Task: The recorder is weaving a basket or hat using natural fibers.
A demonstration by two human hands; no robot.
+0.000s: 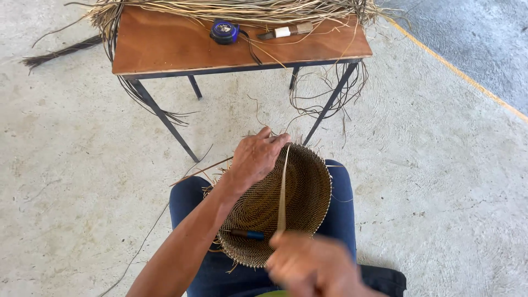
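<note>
A round woven basket (305,187) rests on my lap, its opening facing up. My left hand (256,157) grips the far rim of the basket, fingers pinching the top end of a flat pale fibre strip (283,190). The strip runs straight across the basket's inside to my right hand (308,264), which is closed on its near end and blurred. A dark tool with a blue handle (247,235) lies inside the basket near the lower rim.
A small wooden table (165,47) on dark metal legs stands in front of me. On it lie a pile of dry fibre strands (231,10), a blue tape measure (224,32) and a knife (286,31). Loose strands hang onto the concrete floor (71,165).
</note>
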